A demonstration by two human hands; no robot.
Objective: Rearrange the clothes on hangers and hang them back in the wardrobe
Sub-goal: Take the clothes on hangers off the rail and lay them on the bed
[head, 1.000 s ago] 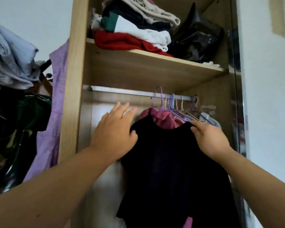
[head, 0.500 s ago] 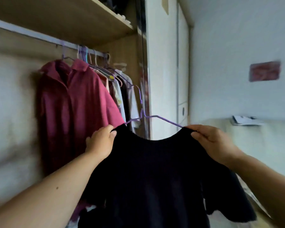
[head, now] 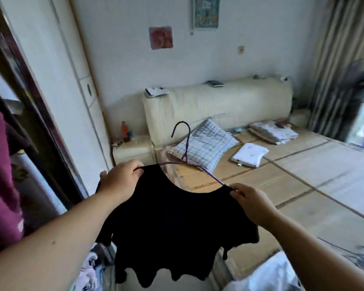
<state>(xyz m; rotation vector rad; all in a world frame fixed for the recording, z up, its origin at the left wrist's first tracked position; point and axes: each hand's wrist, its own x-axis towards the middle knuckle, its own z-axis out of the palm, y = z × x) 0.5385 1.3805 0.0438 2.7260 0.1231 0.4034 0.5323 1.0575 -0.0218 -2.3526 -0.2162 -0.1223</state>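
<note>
Black top (head: 177,227) on purple hanger (head: 186,149), held in the air over the near edge of the bed (head: 303,181). Left hand (head: 120,179) grips one shoulder, right hand (head: 252,204) pinches the other; hands apart. Maroon shirt (head: 0,185) hangs far left, beside the wardrobe frame (head: 38,122)

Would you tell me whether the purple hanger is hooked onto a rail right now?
No, the purple hanger hooks onto nothing, its hook free in the air, while the left hand and right hand grip the black top.

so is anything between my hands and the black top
Nothing visible: the left hand and right hand already grip the black top at its shoulders, on the purple hanger. The wardrobe rail is out of view.
</note>
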